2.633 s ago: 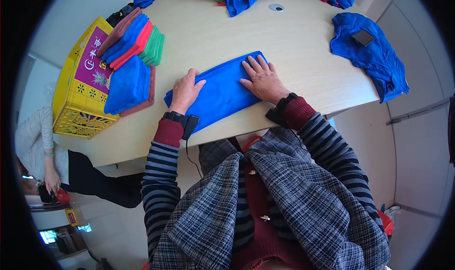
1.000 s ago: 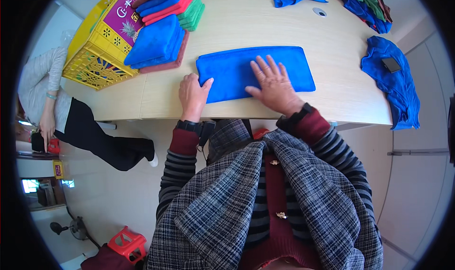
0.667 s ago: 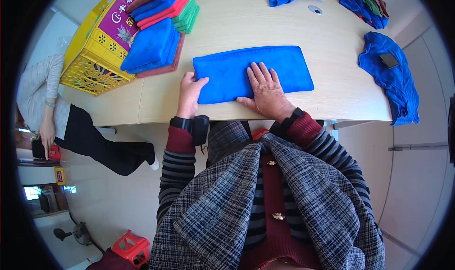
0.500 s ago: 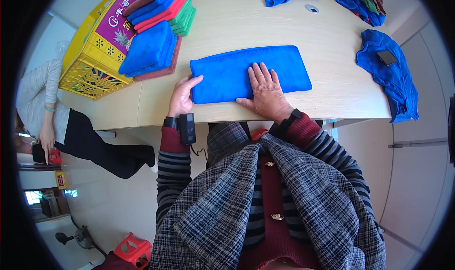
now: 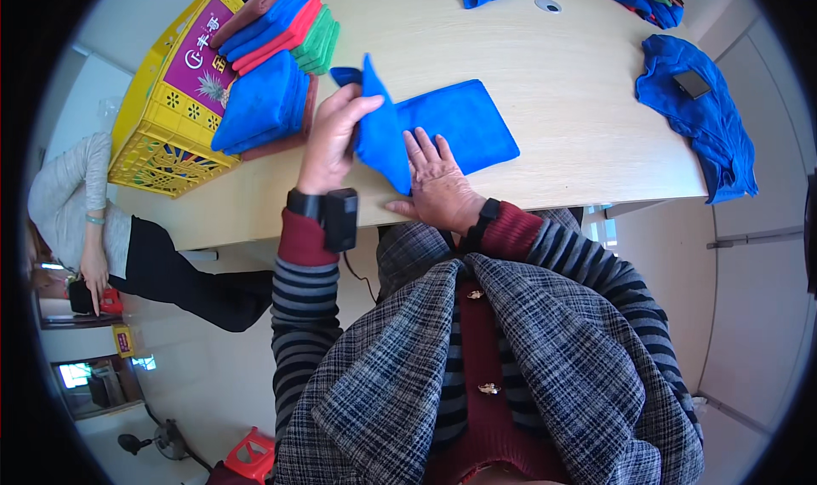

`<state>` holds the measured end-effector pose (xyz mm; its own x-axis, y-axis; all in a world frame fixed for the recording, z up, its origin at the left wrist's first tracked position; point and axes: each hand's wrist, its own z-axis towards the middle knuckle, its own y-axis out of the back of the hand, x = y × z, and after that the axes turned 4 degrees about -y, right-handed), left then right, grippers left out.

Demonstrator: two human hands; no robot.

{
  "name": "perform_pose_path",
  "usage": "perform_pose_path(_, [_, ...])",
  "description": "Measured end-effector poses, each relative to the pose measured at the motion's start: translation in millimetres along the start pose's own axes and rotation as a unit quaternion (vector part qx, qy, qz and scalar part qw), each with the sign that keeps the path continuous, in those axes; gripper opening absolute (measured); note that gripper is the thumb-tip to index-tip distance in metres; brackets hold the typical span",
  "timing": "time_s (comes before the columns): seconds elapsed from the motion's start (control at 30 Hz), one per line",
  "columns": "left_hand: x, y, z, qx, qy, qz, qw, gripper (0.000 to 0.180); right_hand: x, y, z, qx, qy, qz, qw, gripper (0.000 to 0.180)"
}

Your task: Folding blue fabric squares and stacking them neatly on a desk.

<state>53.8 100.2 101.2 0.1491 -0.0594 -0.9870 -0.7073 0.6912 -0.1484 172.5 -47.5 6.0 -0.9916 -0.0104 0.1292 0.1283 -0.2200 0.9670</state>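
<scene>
A bright blue cloth [image 5: 464, 121] lies on the pale wooden table [image 5: 477, 51] close to its near edge. My left hand [image 5: 330, 140] grips the cloth's left end and holds it lifted up, folded over toward the right. My right hand [image 5: 437, 183] rests flat with spread fingers on the cloth's near middle, pinning it down. A dark band with a small black box [image 5: 330, 213] sits on my left wrist.
A stack of folded blue, red and green cloths [image 5: 274, 55] sits at the left beside a yellow crate [image 5: 174, 85]. Loose blue cloths [image 5: 696, 111] with a dark phone on top lie at the right, more cloths at the far edge. Another person [image 5: 81, 213] stands left.
The cloth lay flat under both hands before. Now my left hand has taken hold of its left end and raised it over toward the right, while my right hand stays pressed on it.
</scene>
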Motion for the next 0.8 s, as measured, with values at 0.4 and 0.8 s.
perform_pose_path(0.4, [58, -114, 68, 0.067, 0.045, 0.317, 0.945, 0.024, -25, 11, -49, 0.029, 0.02, 0.107, 0.994, 0.068])
perform_pose_path(0.8, [55, -98, 38, 0.013, -0.122, 0.342, 0.932, 0.025, -32, 9, -55, -0.022, 0.015, 0.131, 0.991, 0.069])
